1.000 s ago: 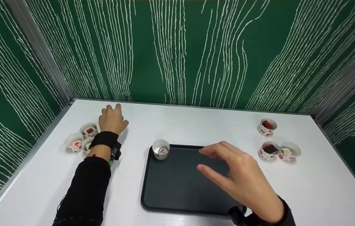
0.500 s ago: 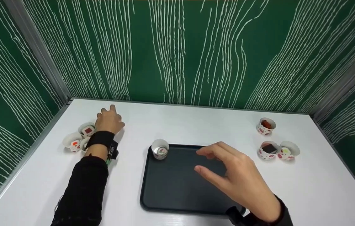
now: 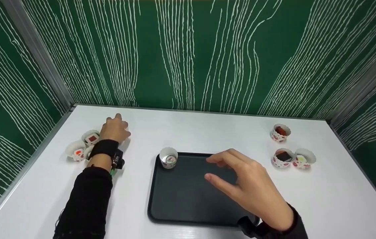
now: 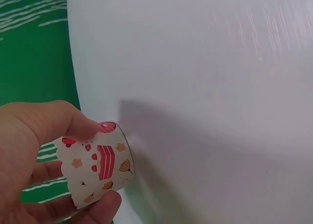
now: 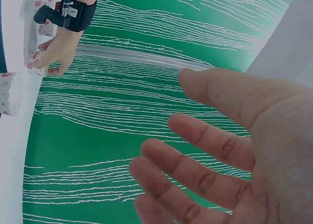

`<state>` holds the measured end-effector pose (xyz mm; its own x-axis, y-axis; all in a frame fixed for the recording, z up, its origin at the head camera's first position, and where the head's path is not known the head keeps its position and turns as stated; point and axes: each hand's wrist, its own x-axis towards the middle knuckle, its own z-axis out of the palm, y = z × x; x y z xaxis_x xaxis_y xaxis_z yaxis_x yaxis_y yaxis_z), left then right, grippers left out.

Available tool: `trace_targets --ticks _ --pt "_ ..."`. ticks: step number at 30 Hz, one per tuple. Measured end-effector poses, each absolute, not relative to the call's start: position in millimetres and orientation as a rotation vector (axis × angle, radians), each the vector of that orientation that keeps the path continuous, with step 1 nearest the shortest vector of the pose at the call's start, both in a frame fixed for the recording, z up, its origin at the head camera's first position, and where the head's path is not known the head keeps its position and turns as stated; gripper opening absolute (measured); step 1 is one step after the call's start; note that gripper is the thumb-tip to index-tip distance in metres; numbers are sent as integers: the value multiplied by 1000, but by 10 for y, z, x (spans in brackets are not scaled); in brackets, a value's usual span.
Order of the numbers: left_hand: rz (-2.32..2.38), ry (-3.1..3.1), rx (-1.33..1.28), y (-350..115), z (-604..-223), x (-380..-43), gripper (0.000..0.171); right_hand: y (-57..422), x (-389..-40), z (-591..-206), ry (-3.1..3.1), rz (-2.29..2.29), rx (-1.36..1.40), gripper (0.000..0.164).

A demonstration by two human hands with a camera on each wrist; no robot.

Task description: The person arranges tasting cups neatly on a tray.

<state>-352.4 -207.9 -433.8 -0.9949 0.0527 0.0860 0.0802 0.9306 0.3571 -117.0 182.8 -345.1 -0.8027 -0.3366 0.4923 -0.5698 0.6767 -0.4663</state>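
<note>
In the left wrist view, my left hand [image 3: 114, 128] grips a white paper baking cup [image 4: 105, 158] printed with red cake slices and flowers. Thumb and fingers are curled round its wall, and its base sits close over the white table. What is inside this cup is hidden. My right hand [image 3: 251, 182] hovers over the dark tray [image 3: 188, 199], fingers spread from the thumb and holding nothing. On the tray's far left corner stands another paper baking cup [image 3: 168, 153] with a small pale piece inside.
Left of my left hand cluster several-coloured filled cups: one with a dark red square [image 3: 91, 138], one with an orange-red piece [image 3: 76, 151], a third partly behind my wrist. At right stand a red-filled cup [image 3: 280, 133], a brown-filled cup [image 3: 282, 158] and a yellowish-filled cup [image 3: 303, 158]. Green walls [image 3: 161, 96] enclose the table.
My left hand has shifted slightly left and nearer to me, beside the left cups. My right hand keeps its pose over the tray. The whole head view drifts slightly.
</note>
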Motion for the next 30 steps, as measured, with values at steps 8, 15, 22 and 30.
trace_targets --ticks 8,15,22,30 --pt "-708 -2948 -93 -2080 -4308 -3449 50 1819 -1186 -3459 -2553 865 691 29" --pt "-622 -2867 -296 -2029 -4255 -3341 27 1821 -1211 -3459 -2576 869 671 28" --pt "-673 -2801 -358 -1965 -4207 -3199 24 1834 -1231 -3471 -2595 879 656 28" --pt "-645 -2796 -398 -1933 -4149 -3035 29 1841 -1228 -3479 -2612 885 646 28"
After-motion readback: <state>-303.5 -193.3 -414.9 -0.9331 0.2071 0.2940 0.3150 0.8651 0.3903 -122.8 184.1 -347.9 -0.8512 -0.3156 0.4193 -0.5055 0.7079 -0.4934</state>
